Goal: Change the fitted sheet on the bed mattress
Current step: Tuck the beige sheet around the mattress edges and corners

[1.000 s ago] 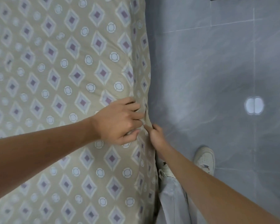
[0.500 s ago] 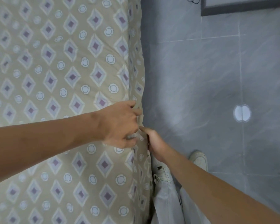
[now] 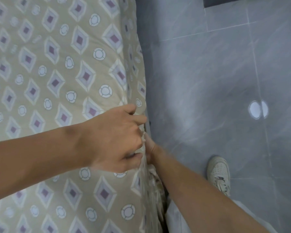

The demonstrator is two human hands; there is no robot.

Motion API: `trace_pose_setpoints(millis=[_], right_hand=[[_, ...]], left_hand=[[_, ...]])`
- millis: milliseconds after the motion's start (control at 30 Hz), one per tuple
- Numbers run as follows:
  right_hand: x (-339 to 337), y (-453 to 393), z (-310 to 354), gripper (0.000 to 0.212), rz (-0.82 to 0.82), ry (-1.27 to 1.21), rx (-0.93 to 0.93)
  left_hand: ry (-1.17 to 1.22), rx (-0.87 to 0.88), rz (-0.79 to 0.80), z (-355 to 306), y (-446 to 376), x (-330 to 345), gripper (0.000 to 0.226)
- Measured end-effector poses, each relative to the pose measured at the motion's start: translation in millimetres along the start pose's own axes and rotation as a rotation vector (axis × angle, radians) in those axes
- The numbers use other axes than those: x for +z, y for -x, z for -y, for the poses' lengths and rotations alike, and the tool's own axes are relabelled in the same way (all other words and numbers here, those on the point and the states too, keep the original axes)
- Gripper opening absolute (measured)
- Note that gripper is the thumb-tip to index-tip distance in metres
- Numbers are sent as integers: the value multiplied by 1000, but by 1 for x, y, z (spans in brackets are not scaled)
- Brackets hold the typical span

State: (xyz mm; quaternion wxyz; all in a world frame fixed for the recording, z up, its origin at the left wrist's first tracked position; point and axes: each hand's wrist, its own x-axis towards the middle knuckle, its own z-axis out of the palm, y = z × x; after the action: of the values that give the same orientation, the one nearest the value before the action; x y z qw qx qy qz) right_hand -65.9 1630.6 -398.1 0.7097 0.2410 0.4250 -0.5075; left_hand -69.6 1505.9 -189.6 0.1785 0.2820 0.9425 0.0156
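Your left hand [image 3: 114, 140] has its fingers curled round a bunch of the fitted sheet [image 3: 60, 78] at the mattress's right edge. The beige sheet, printed with diamonds and circles, covers the bed top and side. Your right hand [image 3: 151, 147] is tucked against the side fabric just below; can't tell its grip. Grey tiled floor [image 3: 208, 81] on the right, with a bright light reflection [image 3: 258, 111]. White sneaker [image 3: 218, 174] near the bed.
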Motion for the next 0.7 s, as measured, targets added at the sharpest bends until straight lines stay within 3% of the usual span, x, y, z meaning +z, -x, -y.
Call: trace_pose_setpoints(millis=[200, 267, 367, 433, 567, 700], right_hand=[[-33, 14, 11, 36, 75, 17, 16], [-40, 25, 8, 34, -17, 128, -41], [-49, 42, 2, 24, -304, 421, -317], [-54, 48, -5, 24, -361, 529, -415], [-64, 71, -22, 31, -271, 546, -275], [-72, 79, -60, 46, -347, 641, -253]], left_hand=[[-34, 32, 7, 3, -4, 10, 51], [-37, 26, 16, 3, -8, 13, 51], [-46, -17, 92, 0, -13, 25, 56], [-36, -59, 110, -1, -15, 32, 55], [78, -205, 61, -20, -12, 31, 41], [100, -383, 32, -91, 15, 36, 41]])
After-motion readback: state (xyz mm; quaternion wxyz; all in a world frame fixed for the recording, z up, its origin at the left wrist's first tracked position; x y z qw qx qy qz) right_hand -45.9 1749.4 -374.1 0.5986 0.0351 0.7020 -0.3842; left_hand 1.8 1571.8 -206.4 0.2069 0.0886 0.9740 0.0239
